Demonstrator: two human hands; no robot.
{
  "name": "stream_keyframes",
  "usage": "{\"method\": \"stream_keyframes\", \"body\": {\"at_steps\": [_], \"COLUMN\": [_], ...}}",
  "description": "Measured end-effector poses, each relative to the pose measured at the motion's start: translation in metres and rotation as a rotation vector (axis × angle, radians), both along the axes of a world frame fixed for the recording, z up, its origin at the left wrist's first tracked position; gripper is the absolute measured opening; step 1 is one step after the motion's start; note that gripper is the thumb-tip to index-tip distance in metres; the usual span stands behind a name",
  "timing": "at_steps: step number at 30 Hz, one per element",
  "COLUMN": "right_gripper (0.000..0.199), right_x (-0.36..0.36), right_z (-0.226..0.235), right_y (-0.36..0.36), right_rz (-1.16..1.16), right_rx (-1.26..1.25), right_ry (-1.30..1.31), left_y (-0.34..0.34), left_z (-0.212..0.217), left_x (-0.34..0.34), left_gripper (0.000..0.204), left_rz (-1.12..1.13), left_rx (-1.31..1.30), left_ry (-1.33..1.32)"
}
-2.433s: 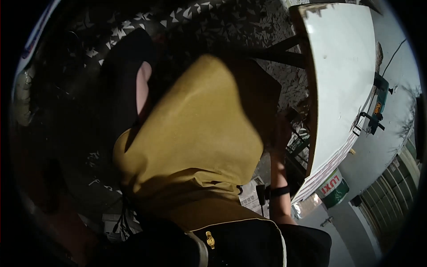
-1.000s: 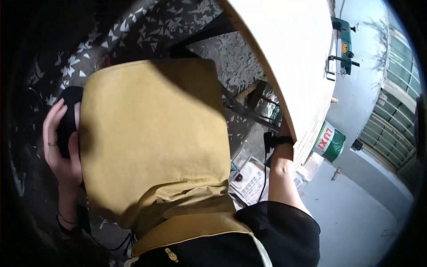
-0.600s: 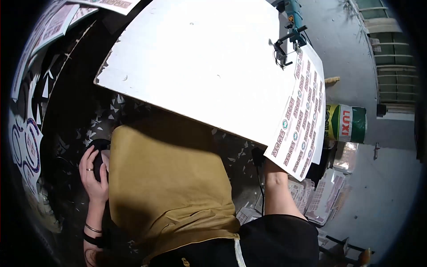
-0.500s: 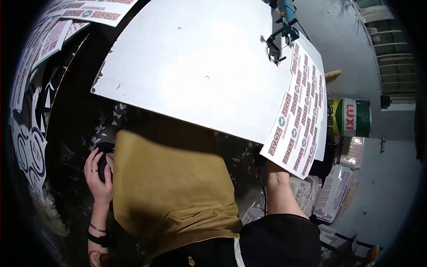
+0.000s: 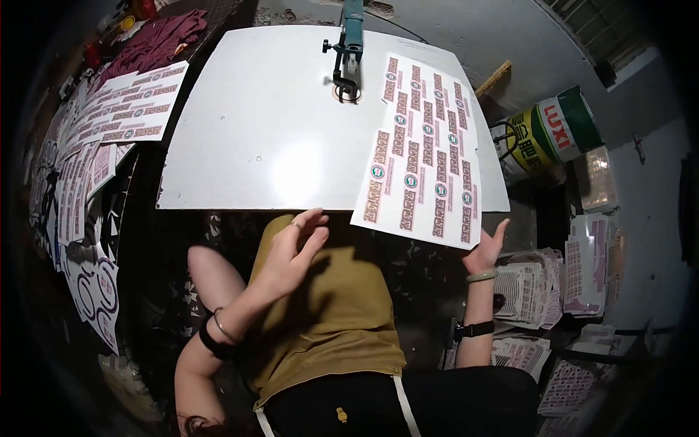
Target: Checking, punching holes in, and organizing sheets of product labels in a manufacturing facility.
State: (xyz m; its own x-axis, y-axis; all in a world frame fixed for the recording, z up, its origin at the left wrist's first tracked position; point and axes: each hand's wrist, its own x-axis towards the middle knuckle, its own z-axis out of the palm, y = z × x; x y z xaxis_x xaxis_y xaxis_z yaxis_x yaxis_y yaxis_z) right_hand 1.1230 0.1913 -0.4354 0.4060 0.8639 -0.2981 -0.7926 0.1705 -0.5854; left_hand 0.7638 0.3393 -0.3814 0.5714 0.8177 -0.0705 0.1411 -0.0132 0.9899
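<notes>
A white sheet (image 5: 429, 164) printed with reddish-brown pattern strips and round green emblems lies on the right part of the white table (image 5: 240, 131). Its near edge hangs over the table's front. My right hand (image 5: 486, 251) is at the sheet's near right corner, thumb stretched away from it and the other fingers partly hidden under the sheet. Over my lap, just before the table's front edge, my left hand (image 5: 290, 255) is open, fingers loosely bent and nothing in them. A teal power tool (image 5: 352, 36) with a black clamp arm stands over a round hole in the tabletop.
More printed sheets (image 5: 135, 105) are piled at the left beside a maroon cloth (image 5: 160, 44). A green and yellow bucket (image 5: 550, 131) stands right of the table. Stacks of cut sheets (image 5: 524, 291) lie at the lower right. A mustard apron (image 5: 335, 298) covers my lap.
My left hand has come up from beside my left leg to the table's front edge. My right hand has moved out from under the sheet to its corner. The view has shifted.
</notes>
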Motion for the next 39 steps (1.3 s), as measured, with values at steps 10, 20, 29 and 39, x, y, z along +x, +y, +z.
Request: {"method": "stream_keyframes", "body": {"at_steps": [10, 20, 29, 39], "right_gripper": [0.045, 0.052, 0.050, 0.031], "right_x": [-0.037, 0.016, 0.014, -0.032], "right_z": [0.046, 0.043, 0.051, 0.182], "right_y": [-0.080, -0.031, -0.039, 0.087], "right_rz": [0.400, 0.549, 0.452, 0.123], "right_rx": [-0.326, -0.165, -0.245, 0.370], "right_ry": [-0.455, -0.502, -0.659, -1.063], "left_y": [0.034, 0.008, 0.012, 0.051], "left_z": [0.005, 0.013, -0.015, 0.170], "left_x": [0.050, 0.078, 0.112, 0.061], "left_gripper": [0.059, 0.047, 0.028, 0.026], "left_rz": [-0.157, -0.348, -0.041, -0.003], "left_rx": [-0.486, -0.821, -0.531, 0.344], "left_ry": [0.144, -0.144, -0.385, -0.679]}}
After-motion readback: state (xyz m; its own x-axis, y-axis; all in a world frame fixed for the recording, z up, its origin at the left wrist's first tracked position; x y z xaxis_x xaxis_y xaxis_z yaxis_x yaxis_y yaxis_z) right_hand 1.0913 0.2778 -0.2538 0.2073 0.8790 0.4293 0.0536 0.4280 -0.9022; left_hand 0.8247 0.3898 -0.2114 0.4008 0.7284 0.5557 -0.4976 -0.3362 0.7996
